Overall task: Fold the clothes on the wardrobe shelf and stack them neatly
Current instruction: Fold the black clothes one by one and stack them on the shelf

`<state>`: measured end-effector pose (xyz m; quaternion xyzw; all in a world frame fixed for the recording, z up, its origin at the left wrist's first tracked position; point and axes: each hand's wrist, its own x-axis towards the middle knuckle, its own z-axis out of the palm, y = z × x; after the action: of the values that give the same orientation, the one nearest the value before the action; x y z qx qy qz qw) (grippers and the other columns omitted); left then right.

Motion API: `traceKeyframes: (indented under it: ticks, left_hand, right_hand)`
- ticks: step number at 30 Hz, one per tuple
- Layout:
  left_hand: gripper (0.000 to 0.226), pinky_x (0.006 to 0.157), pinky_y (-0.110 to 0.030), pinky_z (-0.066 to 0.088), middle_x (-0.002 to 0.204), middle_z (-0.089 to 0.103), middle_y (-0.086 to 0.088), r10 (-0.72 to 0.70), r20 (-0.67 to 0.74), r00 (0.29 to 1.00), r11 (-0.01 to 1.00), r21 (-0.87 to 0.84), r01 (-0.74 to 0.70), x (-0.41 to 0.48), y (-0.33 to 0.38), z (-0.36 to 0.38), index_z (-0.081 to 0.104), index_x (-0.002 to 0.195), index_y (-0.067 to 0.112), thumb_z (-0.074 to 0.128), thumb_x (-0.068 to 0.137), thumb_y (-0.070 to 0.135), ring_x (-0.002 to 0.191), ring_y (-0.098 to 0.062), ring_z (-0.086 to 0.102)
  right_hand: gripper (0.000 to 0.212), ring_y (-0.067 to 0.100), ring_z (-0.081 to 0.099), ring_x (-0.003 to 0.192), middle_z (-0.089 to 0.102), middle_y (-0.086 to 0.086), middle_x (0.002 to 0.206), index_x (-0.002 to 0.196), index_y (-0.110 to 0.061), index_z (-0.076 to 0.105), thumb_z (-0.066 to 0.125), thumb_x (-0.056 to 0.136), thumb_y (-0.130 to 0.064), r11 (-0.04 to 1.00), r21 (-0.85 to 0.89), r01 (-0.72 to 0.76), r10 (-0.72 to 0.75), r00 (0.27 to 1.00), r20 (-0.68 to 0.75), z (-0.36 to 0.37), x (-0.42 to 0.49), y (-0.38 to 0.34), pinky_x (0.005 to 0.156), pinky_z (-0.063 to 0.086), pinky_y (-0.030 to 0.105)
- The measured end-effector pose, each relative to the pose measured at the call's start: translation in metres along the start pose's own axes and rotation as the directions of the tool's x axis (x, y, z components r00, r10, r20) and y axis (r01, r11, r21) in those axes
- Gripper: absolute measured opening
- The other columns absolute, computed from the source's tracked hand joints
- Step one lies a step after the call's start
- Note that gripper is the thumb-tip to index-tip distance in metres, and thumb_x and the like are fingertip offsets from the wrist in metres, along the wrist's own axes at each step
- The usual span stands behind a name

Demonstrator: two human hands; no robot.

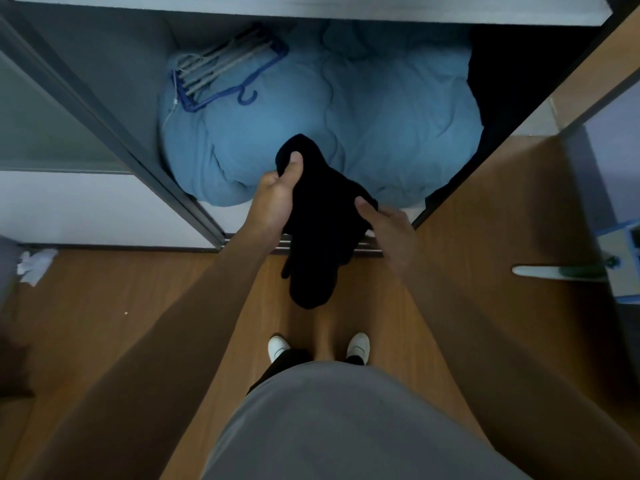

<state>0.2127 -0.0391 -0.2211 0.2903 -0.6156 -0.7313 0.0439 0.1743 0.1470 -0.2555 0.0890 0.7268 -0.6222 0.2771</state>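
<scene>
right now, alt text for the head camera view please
From above, a person's left hand grips a black garment while the right hand touches its edge, before an open wardrobe holding a blue duvet with a blue hanger on top.

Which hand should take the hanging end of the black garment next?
Right. The left hand grips the black garment at its top; the right hand looks open, thumb against its side edge, nearer the hanging end.
</scene>
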Motion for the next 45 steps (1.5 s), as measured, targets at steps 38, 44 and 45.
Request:
traceKeyframes:
  ticks: [38, 44, 45]
  left_hand:
    - [0.05, 0.111, -0.039, 0.042, 0.138, 0.061, -0.007, -0.183, 0.277, 0.943, 0.936, -0.244, 0.253, -0.024, -0.016, -0.03, 0.052, 0.141, 0.012, 0.044, 0.104, 0.043, 0.127, -0.022, 0.059]
    - [0.038, 0.08, -0.031, 0.059, 0.118, 0.073, -0.009, -0.217, 0.159, 0.963, 0.935, -0.249, 0.251, -0.027, -0.003, -0.031, 0.064, 0.125, 0.007, 0.056, 0.101, 0.035, 0.107, -0.022, 0.071]
    - [0.035, 0.08, -0.03, 0.058, 0.116, 0.074, -0.008, -0.232, 0.163, 0.959, 0.931, -0.248, 0.268, -0.027, 0.0, -0.03, 0.067, 0.121, 0.01, 0.055, 0.101, 0.036, 0.105, -0.021, 0.071]
  right_hand:
    - [0.042, 0.022, 0.069, 0.11, 0.072, 0.007, 0.119, 0.128, -0.009, 0.065, 0.068, 0.092, -0.031, 0.95, 0.255, -0.18, 0.099, 0.949, 0.299, 0.021, -0.015, -0.044, 0.098, 0.054, 0.037]
    - [0.031, 0.021, 0.07, 0.105, 0.073, 0.01, 0.116, 0.12, -0.008, 0.069, 0.06, 0.097, -0.027, 0.911, 0.31, -0.271, 0.167, 0.932, 0.322, 0.015, -0.023, -0.045, 0.088, 0.057, 0.033]
    - [0.03, 0.021, 0.072, 0.1, 0.074, 0.009, 0.113, 0.12, -0.007, 0.069, 0.061, 0.097, -0.026, 0.918, 0.299, -0.261, 0.167, 0.937, 0.306, 0.015, -0.022, -0.049, 0.082, 0.058, 0.031]
